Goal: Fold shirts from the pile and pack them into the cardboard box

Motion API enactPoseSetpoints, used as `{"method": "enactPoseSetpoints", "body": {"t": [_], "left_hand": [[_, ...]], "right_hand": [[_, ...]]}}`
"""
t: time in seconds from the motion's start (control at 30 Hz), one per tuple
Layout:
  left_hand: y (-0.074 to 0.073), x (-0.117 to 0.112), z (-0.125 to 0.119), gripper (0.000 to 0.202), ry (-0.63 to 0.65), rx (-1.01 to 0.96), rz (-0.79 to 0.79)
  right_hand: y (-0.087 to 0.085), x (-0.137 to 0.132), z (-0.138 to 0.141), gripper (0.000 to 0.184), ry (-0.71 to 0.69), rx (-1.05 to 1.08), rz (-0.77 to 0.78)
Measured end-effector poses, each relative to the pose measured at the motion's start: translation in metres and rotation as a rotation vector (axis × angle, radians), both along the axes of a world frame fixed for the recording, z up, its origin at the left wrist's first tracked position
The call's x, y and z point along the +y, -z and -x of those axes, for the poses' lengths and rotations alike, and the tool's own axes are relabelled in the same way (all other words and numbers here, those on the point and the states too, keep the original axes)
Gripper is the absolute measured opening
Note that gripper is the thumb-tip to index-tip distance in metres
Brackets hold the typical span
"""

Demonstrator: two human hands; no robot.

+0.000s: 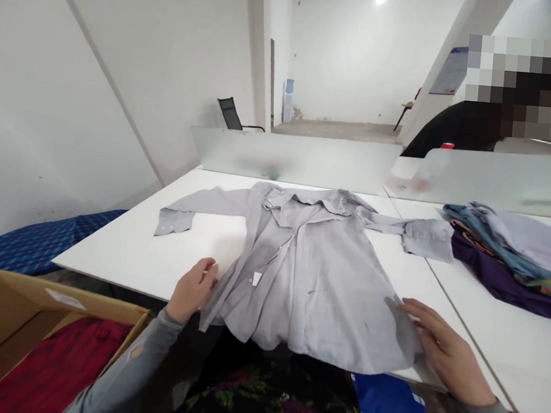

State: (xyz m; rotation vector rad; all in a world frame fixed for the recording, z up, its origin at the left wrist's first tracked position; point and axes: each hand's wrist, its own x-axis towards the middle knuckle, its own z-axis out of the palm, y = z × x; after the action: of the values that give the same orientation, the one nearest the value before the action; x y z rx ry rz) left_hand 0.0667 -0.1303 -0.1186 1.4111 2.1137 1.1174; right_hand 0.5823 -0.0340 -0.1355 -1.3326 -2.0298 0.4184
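A grey long-sleeved button shirt (336, 287) lies spread on the white table, collar at the far side, hem hanging over the near edge. Its front is partly unbuttoned, and a small white tag (257, 279) shows on the left half. At the shirt's left side edge, my left hand (195, 290) has bent fingers closed at the cloth; the fingertips are partly blurred. My right hand (445, 347) rests along the opposite side edge, fingers stretched out and touching the fabric. Both sleeves extend outward, the right cuff (428, 239) folded over near the table seam.
Folded clothes (515, 251) are stacked on the right of the table (134, 246). A cardboard box (59, 291) with red cloth (63, 355) stands at lower left, near blue patterned fabric (39, 232). Frosted dividers (308, 158) line the back; a person (458, 128) is beyond, right.
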Motion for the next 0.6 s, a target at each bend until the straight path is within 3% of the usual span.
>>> {"method": "enactPoseSetpoints", "body": {"t": [0.1,0.17,0.27,0.43,0.53,0.6], "left_hand": [[0.009,-0.012,-0.027,0.045,0.035,0.212,0.028],[0.009,-0.014,-0.043,0.046,0.093,0.333,0.022],[0.01,-0.016,-0.048,0.038,0.099,0.364,0.073],[0.011,-0.032,-0.023,0.03,0.046,0.432,0.109],[0.0,-0.035,-0.021,0.034,0.08,0.547,0.031],[-0.01,-0.027,-0.032,0.035,0.166,0.561,-0.014]], "right_hand": [[-0.001,-0.006,0.007,0.046,0.207,-0.012,0.064],[-0.002,-0.008,0.015,0.051,0.261,-0.11,0.059],[0.0,-0.011,0.022,0.044,0.21,-0.233,0.001],[-0.001,-0.015,0.002,0.026,0.154,-0.344,0.064],[-0.021,-0.011,0.0,0.027,0.052,-0.422,0.033],[-0.041,-0.001,0.018,0.033,-0.002,-0.446,-0.032]]}}
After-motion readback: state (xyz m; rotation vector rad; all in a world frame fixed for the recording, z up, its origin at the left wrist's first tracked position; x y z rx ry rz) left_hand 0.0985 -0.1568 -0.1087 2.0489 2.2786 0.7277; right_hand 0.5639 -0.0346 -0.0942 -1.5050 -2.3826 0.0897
